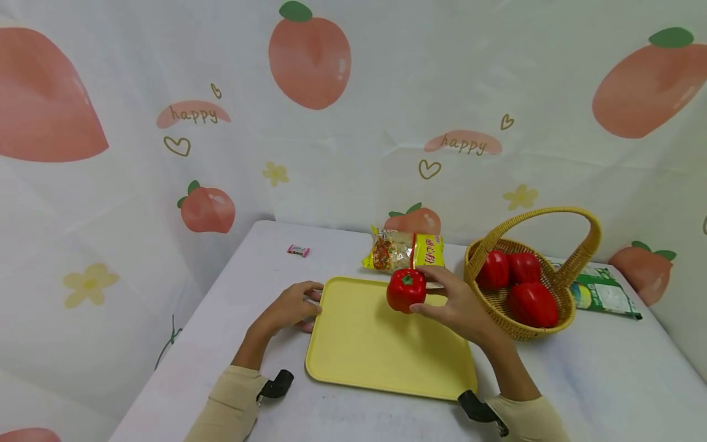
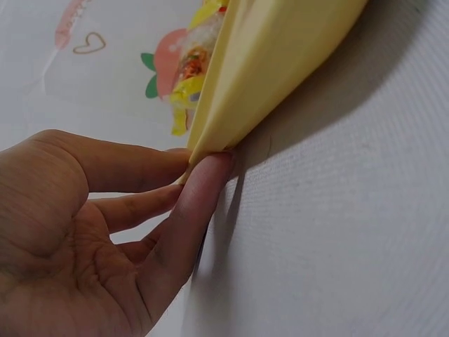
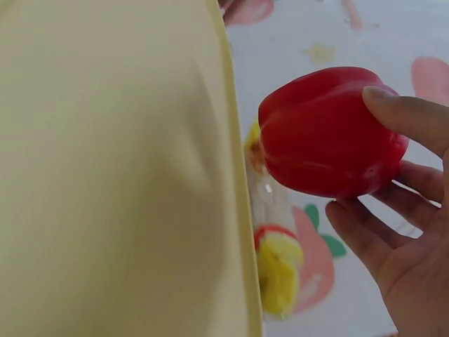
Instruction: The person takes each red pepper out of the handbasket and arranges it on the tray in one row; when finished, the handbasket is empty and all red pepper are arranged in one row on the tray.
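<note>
The white desk [image 1: 342, 417] spreads under your fingers. Your left hand [image 1: 289, 305] pinches the rim of the pale-yellow rectangular tray [image 1: 359, 350]. Right of your right fingers, the tan woven basket [image 1: 504, 321] with its arched handle contains three glossy red peppers [image 1: 533, 305]. A yellow-and-clear plastic food bag [image 1: 397, 250] lies beyond those fingers. Your right hand [image 1: 455, 301] grips a shiny red bell pepper [image 1: 405, 296] above the tray. Beyond your left fingers sits a pink wrapped candy [image 1: 298, 250]. Only the head view shows the basket and the held pepper's green stem.
</note>
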